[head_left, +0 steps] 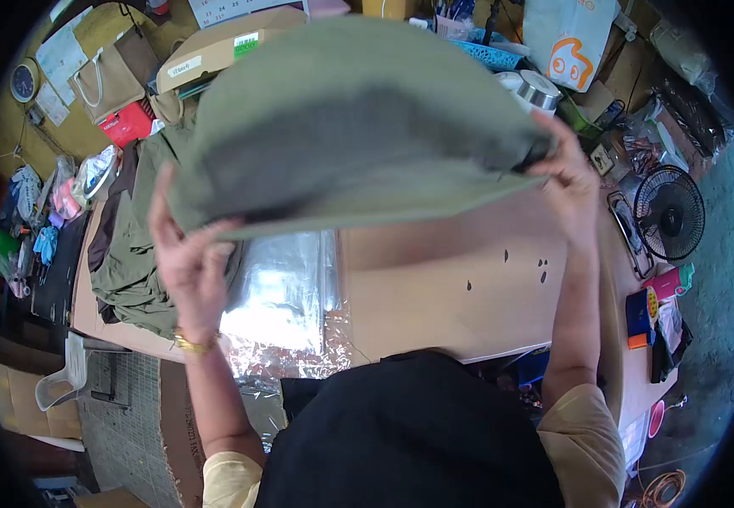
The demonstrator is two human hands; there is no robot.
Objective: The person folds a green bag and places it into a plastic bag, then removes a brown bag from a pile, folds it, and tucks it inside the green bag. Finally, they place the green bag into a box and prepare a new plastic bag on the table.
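Both my hands hold up a large olive-green cloth (pixel 341 102), perhaps a garment, bulging upward above the table and blurred by motion. Its underside looks dark grey. My left hand (pixel 191 254) pinches the near left edge, with one finger pointing up along the cloth. On the right, my right hand (pixel 568 165) has its fingers closed on the right corner, where a dark bit of fabric shows. A crumpled heap of olive-green fabric (pixel 134 275) lies left of my left hand. Below the cloth, shiny clear plastic bags (pixel 282 288) lie stacked on the table.
The brown tabletop (pixel 434 296) carries several small dark marks. Behind the cloth stand a cardboard box (pixel 189 68), a blue basket (pixel 494 55) and a roll of tape (pixel 539 87). A black fan (pixel 670 212) stands at the right, a white plastic chair (pixel 70 372) at lower left.
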